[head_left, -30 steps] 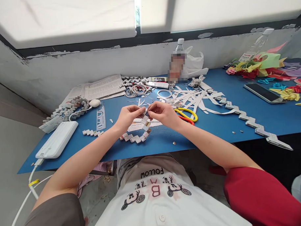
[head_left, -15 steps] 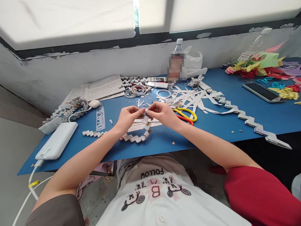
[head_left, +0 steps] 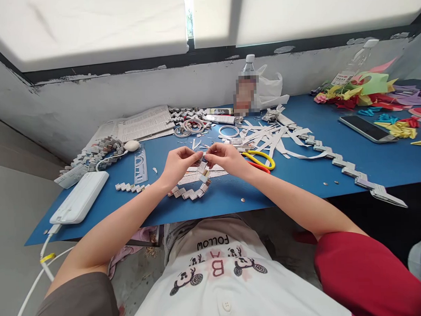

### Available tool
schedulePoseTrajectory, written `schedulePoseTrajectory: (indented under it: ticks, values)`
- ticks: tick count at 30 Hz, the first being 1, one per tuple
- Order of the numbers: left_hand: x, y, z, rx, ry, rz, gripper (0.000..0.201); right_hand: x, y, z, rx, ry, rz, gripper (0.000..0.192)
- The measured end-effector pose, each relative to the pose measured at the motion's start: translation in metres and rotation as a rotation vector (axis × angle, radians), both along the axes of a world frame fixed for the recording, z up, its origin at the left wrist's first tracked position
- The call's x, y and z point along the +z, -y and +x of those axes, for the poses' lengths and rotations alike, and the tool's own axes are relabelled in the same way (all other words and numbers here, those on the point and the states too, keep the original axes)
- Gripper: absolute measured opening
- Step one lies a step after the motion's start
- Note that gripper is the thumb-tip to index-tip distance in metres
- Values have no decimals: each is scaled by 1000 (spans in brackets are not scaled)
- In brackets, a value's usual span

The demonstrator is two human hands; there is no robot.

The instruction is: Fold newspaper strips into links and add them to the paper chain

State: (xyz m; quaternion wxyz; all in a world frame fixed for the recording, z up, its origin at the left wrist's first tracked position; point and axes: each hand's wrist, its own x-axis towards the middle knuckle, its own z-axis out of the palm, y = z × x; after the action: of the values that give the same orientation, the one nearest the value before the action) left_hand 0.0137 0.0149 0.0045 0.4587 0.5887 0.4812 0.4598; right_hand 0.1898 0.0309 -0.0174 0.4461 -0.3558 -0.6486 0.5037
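Above the middle of the blue table, a zigzag chain of folded newspaper (head_left: pixel 192 193) curls round, its upper end pinched between my two hands. My left hand (head_left: pixel 181 163) closes thumb and forefinger on that end from the left. From the right, my right hand (head_left: pixel 225 158) pinches the same end, and the fingertips almost meet. The exact fold between the fingers is too small to make out. Beneath the hands lie flat printed paper strips (head_left: pixel 218 171). Scissors with yellow and red handles (head_left: pixel 266 159) rest just right of my right hand.
Loose paper strips (head_left: pixel 261 138), tape rolls (head_left: pixel 228 131) and a bottle (head_left: pixel 246 90) stand behind the hands. A long paper chain (head_left: pixel 349 170) and a phone (head_left: pixel 366 128) lie right. Left are a white power strip (head_left: pixel 79 197), a ruler (head_left: pixel 140 166) and newspapers (head_left: pixel 143 123).
Both hands keep their pinch on the chain's end, with only a very slight shift of the fingers. The rest of the table looks the same.
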Motion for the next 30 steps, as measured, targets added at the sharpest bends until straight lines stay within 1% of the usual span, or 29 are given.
schedulePoseTrajectory:
  ticks: [4, 6, 11, 16, 22, 26, 30]
  values:
    - [1, 2, 1, -5, -41, 36, 40, 3, 3, 0, -93, 104, 54, 21]
    - [1, 3, 1, -13, -52, 50, 41, 3, 3, 1, -114, 121, 59, 19]
    - [2, 5, 0, -15, -62, 107, 36, 1, 1, 4, -75, 85, 55, 22]
    - [-2, 3, -1, -9, -66, 143, 31, 0, 2, 3, -51, 8, 72, 27]
    - [-4, 2, 0, -30, -33, 150, 31, 0, 5, 2, -49, 47, 170, 24]
    - [1, 4, -2, -47, -35, 187, 30, 2, 5, 4, -17, 15, 277, 27]
    - [5, 5, -4, -75, -45, 228, 30, 3, 4, 7, 6, 7, 363, 23]
